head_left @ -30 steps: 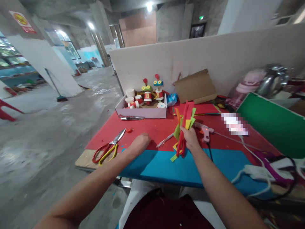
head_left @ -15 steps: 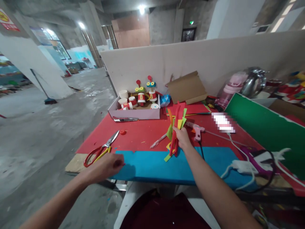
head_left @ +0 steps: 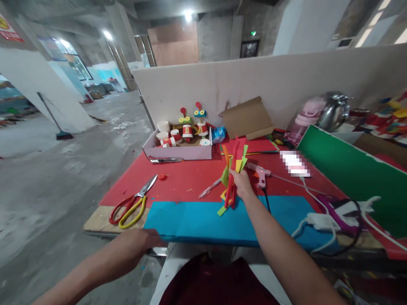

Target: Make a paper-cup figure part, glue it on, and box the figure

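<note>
My right hand (head_left: pixel 242 183) is closed around a bundle of coloured paper strips (head_left: pixel 233 167), red, orange, yellow and green, held over the table. My left hand (head_left: pixel 140 245) is low at the table's front edge, by the left corner of the blue sheet (head_left: pixel 197 220). Its fingers are blurred and partly turned away, so I cannot tell whether they hold anything. Just beyond it lie scissors (head_left: pixel 138 205) with one red and one yellow handle. A pink glue gun (head_left: pixel 261 176) rests right of the strips, and a clear pen-like stick (head_left: pixel 210 188) to their left.
At the back stands a shallow box (head_left: pixel 178 153) with paper cups and two cup figures (head_left: pixel 187 131). A utility knife (head_left: pixel 167 160) lies before it. On the right are a blurred-out phone (head_left: pixel 295 164), white cables, a power strip (head_left: pixel 321 221) and a green board (head_left: pixel 356 182).
My left hand has moved down and toward me, from above the blue sheet to the table edge, uncovering the yellow scissor handle. The right hand still holds the strips in the same place.
</note>
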Demonstrator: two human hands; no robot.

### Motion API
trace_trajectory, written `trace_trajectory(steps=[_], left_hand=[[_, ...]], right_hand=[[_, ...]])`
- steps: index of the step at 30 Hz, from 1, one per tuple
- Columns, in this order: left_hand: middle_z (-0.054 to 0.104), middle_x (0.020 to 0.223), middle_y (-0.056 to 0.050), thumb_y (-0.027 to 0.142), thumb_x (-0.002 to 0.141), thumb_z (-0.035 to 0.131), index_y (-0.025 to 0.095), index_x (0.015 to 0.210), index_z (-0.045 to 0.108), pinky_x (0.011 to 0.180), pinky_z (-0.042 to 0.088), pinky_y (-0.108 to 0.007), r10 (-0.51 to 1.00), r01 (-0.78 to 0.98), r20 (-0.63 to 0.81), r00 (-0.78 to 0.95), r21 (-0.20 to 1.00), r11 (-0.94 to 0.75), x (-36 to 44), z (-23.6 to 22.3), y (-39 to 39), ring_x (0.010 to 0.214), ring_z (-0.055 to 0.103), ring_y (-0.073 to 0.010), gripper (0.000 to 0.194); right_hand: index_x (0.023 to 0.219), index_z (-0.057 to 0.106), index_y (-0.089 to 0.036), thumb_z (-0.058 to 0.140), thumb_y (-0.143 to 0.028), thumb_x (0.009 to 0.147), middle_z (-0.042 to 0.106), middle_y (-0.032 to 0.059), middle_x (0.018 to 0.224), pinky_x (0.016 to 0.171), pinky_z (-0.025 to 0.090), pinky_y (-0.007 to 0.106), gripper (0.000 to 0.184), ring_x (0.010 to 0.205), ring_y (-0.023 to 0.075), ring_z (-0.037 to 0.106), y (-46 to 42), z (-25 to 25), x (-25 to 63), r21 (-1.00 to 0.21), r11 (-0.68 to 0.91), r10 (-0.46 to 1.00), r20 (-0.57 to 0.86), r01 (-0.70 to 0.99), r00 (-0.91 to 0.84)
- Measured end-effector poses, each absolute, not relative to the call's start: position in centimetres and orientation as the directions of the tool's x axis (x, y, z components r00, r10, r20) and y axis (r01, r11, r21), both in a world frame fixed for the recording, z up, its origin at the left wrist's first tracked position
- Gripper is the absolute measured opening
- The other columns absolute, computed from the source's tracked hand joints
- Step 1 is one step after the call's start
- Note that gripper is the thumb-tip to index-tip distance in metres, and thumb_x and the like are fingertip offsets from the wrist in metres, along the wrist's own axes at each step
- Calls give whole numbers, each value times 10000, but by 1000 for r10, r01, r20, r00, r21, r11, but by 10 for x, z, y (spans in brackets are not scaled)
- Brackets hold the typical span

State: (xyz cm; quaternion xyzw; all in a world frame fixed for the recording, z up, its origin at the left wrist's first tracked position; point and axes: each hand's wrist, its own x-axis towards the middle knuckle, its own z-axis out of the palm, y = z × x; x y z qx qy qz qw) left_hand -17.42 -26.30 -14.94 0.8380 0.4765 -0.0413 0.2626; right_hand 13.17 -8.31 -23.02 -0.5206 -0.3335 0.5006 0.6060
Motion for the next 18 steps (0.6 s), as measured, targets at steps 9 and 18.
trace_trajectory(steps=[9,18], left_hand=[[583,1247,-82,242,896,446,282,1169,620,895,460,-365,809,680,36,587,521,-516,-112,-137,-229,1087,547,-222,326],[279,327,15,664,892,-13,190,394,317,503,470,-263,549,-687,692,469,676,-266,-40,-65,-242,342,343,-100,763]], right_hand=[[722,659,-166,658,-277,585,713,25,649,556,529,288,176,670,231,690,-82,-231,132,-961,-38,951,-120,-275,287],[778,660,-176,669,-241,598,708,-7,653,600,535,275,192,676,199,678,-81,-229,133,-962,-42,940,-130,-269,316]])
